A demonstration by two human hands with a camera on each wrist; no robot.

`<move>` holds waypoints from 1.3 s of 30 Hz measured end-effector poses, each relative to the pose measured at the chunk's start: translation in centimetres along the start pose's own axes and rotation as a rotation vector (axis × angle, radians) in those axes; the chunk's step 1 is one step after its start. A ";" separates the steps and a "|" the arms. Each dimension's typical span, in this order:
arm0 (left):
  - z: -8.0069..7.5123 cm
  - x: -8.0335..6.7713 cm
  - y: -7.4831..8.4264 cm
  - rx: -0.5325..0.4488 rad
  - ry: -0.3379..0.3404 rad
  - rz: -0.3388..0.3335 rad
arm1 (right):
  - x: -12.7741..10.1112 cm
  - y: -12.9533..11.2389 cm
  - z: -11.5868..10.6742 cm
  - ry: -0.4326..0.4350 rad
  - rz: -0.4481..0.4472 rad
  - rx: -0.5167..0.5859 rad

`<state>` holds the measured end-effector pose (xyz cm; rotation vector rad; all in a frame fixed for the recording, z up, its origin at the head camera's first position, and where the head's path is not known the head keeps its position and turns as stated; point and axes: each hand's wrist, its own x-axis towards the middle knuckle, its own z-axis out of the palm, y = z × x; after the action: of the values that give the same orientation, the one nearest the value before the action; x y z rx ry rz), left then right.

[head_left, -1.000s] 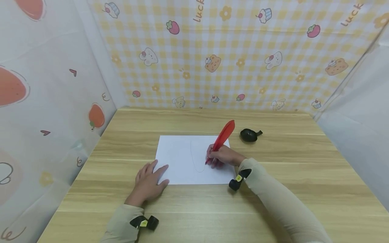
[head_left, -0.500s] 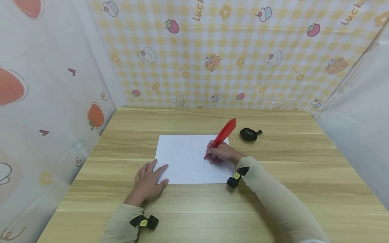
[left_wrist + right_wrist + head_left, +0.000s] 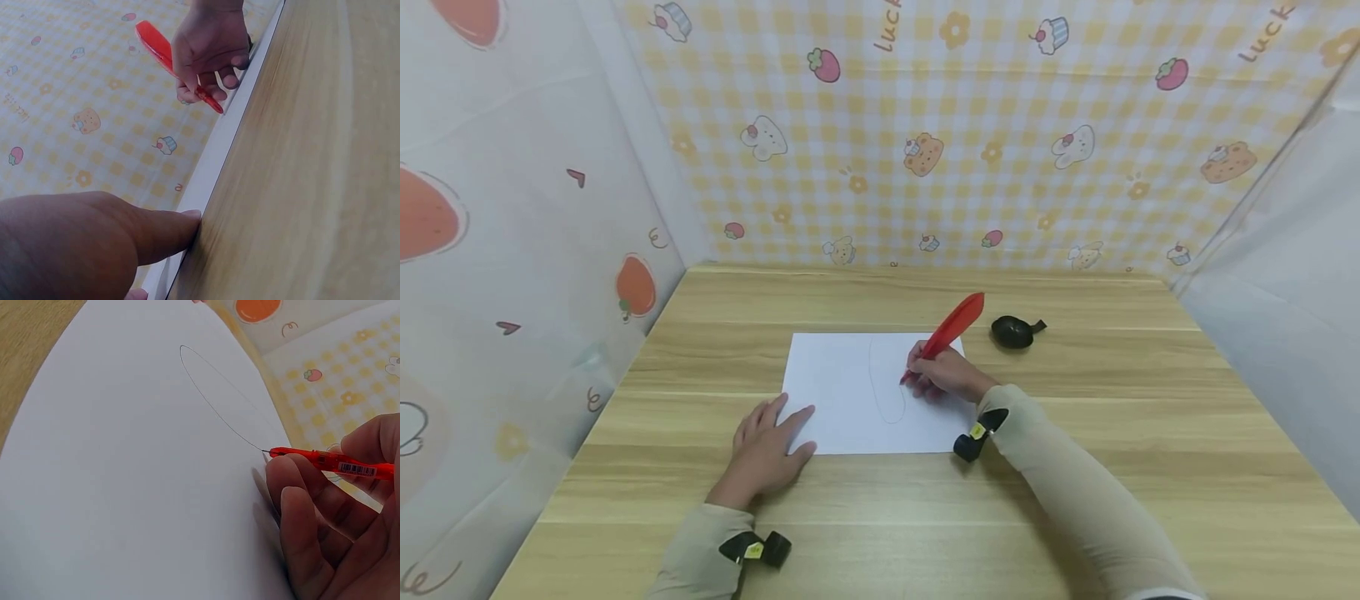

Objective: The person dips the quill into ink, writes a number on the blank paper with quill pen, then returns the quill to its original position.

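Note:
A sheet of white paper (image 3: 838, 392) lies on the wooden table, bearing a thin U-shaped line (image 3: 212, 409). My right hand (image 3: 943, 372) pinches a red feather-shaped pen (image 3: 955, 325) between thumb and fingers. In the right wrist view the pen's tip (image 3: 265, 451) meets the paper at the end of the line, and a barcode label shows on its barrel. My left hand (image 3: 769, 454) rests with spread fingers on the paper's left edge and the table beside it. Its thumb (image 3: 169, 231) touches the paper's near edge in the left wrist view.
A small black rounded object with a short tab (image 3: 1013, 332) lies on the table (image 3: 880, 517) beyond the paper's right corner. Behind the table hangs a yellow checked cloth (image 3: 955, 208); a printed white cloth (image 3: 550, 250) borders the left side.
My right hand has moved the pen away from me and slightly left, lengthening the right side of the curved line. My left hand stays in place.

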<state>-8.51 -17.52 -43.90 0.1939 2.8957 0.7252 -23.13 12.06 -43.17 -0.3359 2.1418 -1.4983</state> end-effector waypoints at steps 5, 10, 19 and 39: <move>0.1 0.1 -0.1 0.003 0.000 -0.001 | 0.3 -0.1 0.1 0.021 0.003 0.008; 0.1 0.1 -0.1 0.001 -0.003 0.001 | 0.5 -0.1 0.3 0.046 0.005 0.009; 0.1 0.1 -0.1 -0.015 0.013 0.006 | 1.2 -0.5 0.8 0.089 0.029 0.015; 0.0 0.0 0.1 -0.019 0.013 0.002 | 1.5 -0.6 2.7 0.192 0.038 0.012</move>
<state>-8.50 -17.42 -43.85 0.1906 2.8999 0.7574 -22.99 8.95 -43.68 -0.1511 2.2716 -1.5771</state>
